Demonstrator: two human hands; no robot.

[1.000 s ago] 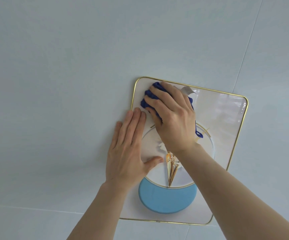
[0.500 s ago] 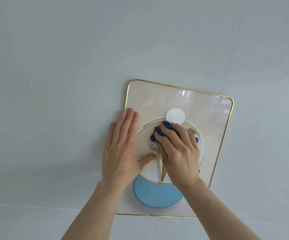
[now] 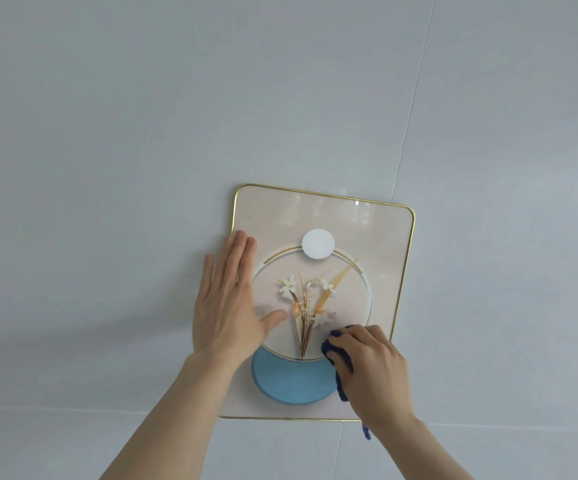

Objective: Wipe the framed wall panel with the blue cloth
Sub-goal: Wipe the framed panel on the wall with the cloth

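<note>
Head view, the only one. Framed wall panel [image 3: 322, 216] hangs on a pale grey wall [image 3: 142, 116], gold rim, glossy face, tilted a little in the picture.

Left hand [image 3: 226, 306]: spread flat, fingers straight and together, thumb out to the side. It grips nothing. Palm lies over the panel's left rim, part on the wall, part on the face, pressing the frame steady by the look of it.

Right hand [image 3: 372, 372]: curled down over the blue cloth [image 3: 336, 351], which is bunched under palm and fingers. Cloth shows at the fingertips and along the thumb side; a loose end hangs out below the wrist, past the bottom rim. Hand and cloth sit on the lower right of the face, touching it.

Relative to the right hand: flower motif [image 3: 306, 306] just up and to the left; blue disc [image 3: 291, 379] directly left, cloth touching its edge; white circle [image 3: 318, 244] well above. Right rim runs just beyond the knuckles.

Progress, as a judgement only. Wiping is under way, cloth on the glass low on the right. No smears or dust show either way, the glare hides that, so I cannot tell which parts are done. Likely left: the bottom strip, the blue disc, and the patch under the left hand, which cannot be reached until that hand shifts.
</note>
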